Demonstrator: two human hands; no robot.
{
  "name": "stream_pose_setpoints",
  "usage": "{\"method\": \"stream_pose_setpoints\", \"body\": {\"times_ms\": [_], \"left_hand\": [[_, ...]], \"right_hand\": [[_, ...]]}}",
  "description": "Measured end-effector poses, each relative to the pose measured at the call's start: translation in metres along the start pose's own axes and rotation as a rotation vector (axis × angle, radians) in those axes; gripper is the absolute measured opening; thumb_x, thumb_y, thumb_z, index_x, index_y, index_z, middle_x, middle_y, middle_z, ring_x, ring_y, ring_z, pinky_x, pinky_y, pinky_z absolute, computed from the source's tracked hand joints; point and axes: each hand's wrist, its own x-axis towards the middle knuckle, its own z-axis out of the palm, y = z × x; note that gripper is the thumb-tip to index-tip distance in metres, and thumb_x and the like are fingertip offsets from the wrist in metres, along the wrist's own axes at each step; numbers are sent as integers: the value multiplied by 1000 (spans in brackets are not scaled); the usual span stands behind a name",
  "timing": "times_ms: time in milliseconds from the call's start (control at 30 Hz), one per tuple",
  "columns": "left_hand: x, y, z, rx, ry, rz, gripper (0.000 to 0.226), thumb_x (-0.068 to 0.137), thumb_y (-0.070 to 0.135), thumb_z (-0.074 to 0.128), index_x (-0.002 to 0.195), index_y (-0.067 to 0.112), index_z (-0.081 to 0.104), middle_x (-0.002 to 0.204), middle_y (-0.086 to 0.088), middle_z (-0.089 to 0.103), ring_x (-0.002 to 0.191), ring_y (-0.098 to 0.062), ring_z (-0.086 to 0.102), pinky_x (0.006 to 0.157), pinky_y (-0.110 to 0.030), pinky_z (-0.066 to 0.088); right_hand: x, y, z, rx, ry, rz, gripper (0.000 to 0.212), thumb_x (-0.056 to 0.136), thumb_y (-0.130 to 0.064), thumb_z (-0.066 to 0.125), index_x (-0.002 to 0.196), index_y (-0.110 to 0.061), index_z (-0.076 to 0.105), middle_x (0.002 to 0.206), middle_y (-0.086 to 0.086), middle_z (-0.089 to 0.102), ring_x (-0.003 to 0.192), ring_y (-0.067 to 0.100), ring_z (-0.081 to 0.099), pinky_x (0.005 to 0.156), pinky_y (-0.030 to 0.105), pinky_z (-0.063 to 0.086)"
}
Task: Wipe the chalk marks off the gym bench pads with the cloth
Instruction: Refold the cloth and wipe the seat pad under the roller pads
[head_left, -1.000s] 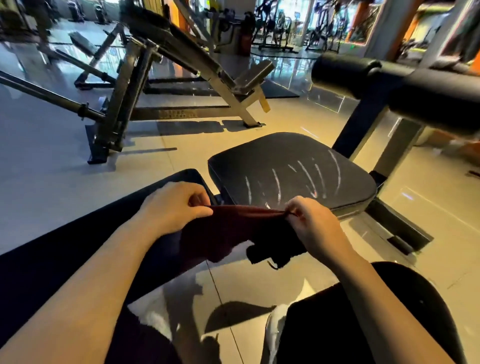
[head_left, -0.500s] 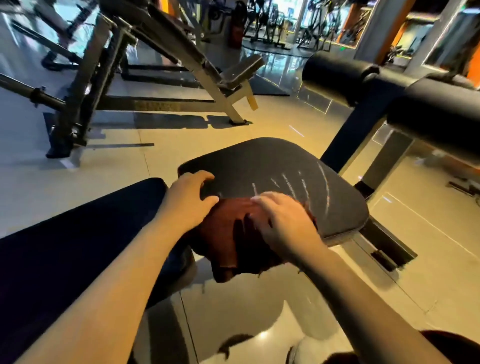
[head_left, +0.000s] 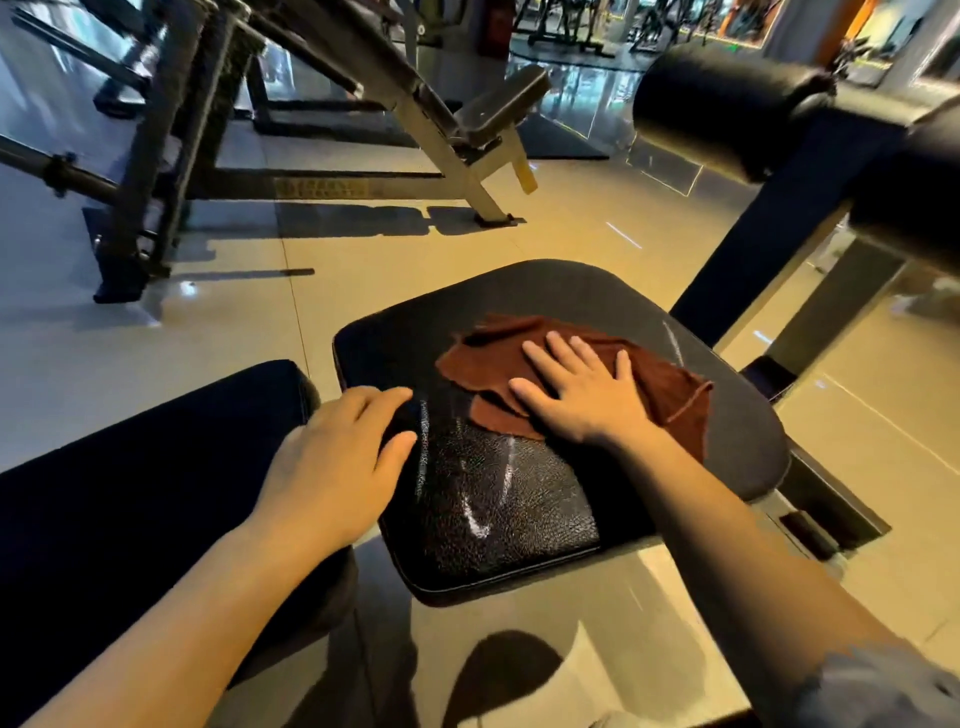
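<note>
Since half a second ago the cloth (head_left: 582, 374) has gone from bunched at the seat pad's (head_left: 727, 447) near edge to lying spread at its middle, under the flat, spread right hand (head_left: 584, 392). The left hand (head_left: 337, 462), fingers relaxed, is bracing the pad's left edge. Wiping is just beginning; next is likely pulling the rumpled, rust-brown cloth across the remaining chalk marks (head_left: 485, 499).
</note>
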Motion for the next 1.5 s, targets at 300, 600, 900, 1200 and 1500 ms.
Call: {"method": "stream_pose_setpoints", "body": {"times_ms": [300,600,900,1200,1500], "left_hand": [[11,-10,-17,18,-19,-58,45,101,39,36,146,33,33,147,8,38,127,-15,45,103,-36,41],[28,-1,-27,-149,68,-82,39,102,29,37,141,29,43,144,4,43,127,-20,45,97,-35,39],[12,-17,-24,-159,38,-158,36,99,32,42,135,31,48,132,2,52,117,-21,53,92,-39,46],[18,-10,23,-227,19,-115,48,98,38,39,144,26,39,150,1,36,139,-19,30,114,-39,27],[23,8,66,-398,222,-44,47,87,60,22,132,52,31,148,31,23,141,11,9,119,-32,7]], "right_hand": [[22,85,-20,23,46,400,71,91,-75,16,153,-42,8,164,-3,-3,150,27,-4,117,60,-2],[-3,-61,10,5,-23,-7,64,97,-63,16,155,-38,4,163,-2,-9,149,29,-14,113,64,-12],[-57,-108,22,104,-21,-248,60,100,-58,18,154,-36,9,163,-9,-1,150,17,-8,114,51,-16],[-50,51,-6,7,15,65,67,97,-63,16,155,-34,3,163,-7,-6,150,12,-5,120,38,-7],[83,105,-24,-26,62,8,68,98,-61,22,156,-28,13,164,-3,5,150,15,3,120,40,2]]}}
